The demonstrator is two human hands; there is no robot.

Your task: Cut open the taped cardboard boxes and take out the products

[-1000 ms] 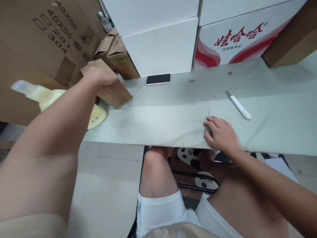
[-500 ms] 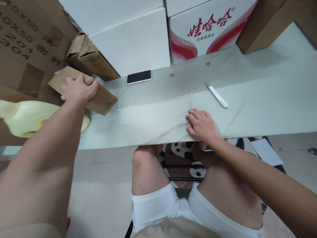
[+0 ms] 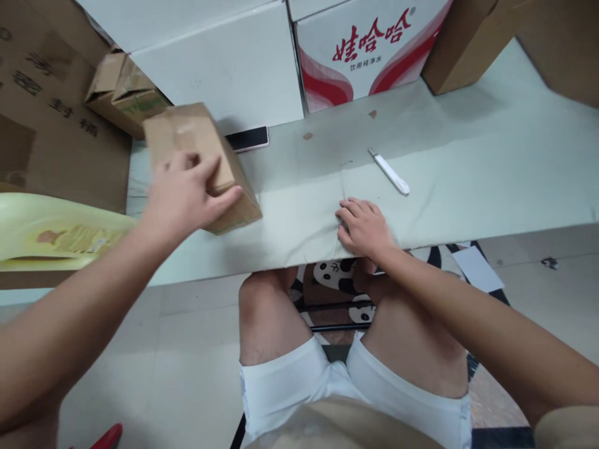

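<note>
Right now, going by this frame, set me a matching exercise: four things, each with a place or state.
Things
1. Foremost brown cardboard box
2. Slim white utility knife
3. Flat black-screened phone
4. Pale yellow rounded bottle

Places or states
A. Lying at the foot of a plain white carton
B. Cut off by the picture's left edge
C. Grasped by the left hand
D. Lying just beyond the right hand

Pairs: 1-C, 2-D, 3-A, 4-B

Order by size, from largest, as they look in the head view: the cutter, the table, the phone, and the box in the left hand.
1. Table
2. Box, held by the left hand
3. Phone and cutter, unsure: the box hides part of the phone
</note>
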